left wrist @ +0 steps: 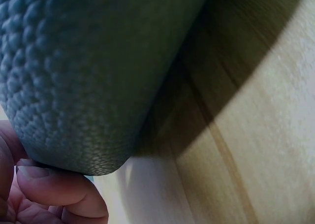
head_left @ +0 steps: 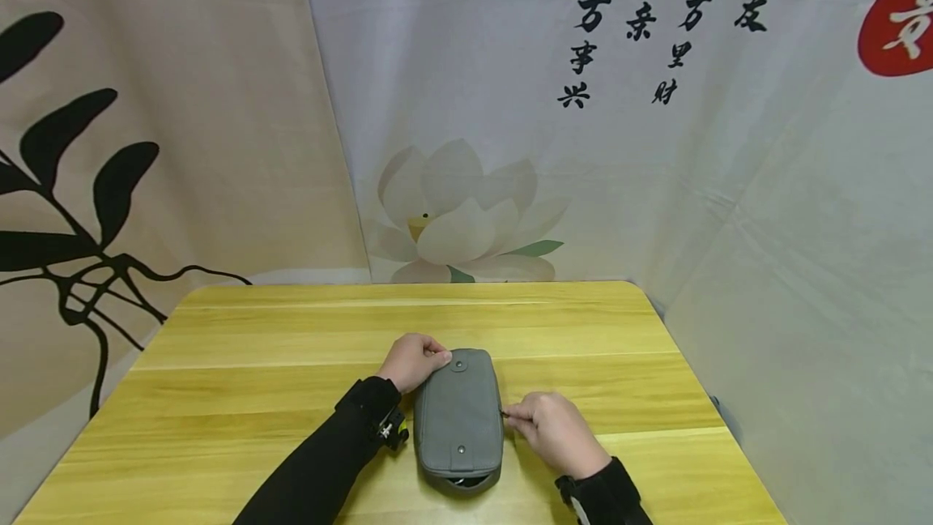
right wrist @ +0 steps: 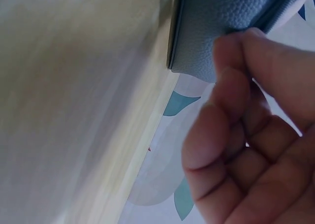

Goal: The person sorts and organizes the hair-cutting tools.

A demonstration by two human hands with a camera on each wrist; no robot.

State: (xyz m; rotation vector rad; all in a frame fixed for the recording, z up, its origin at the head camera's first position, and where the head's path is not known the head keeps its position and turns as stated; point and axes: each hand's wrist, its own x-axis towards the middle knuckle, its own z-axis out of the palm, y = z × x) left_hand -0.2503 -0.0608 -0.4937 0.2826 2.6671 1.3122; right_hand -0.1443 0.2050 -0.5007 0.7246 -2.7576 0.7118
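A grey pebbled-leather zip pouch lies on the wooden table, its long side running away from me. At its near end the zipped edge gapes, and something dark shows inside. My left hand pinches the pouch's far left corner between thumb and fingers; in the left wrist view the thumb and a finger meet at the pouch's end. On the right side, my right hand pinches the small dark zipper pull at the pouch's edge. The right wrist view shows the thumb and curled fingers against the zipped edge, hiding the pull.
The yellow wood-grain table spreads out around the pouch, with its far edge against a hanging cloth backdrop printed with a lotus, leaves and writing. Black cuffs with wrist cameras sit on both wrists, the left one close beside the pouch.
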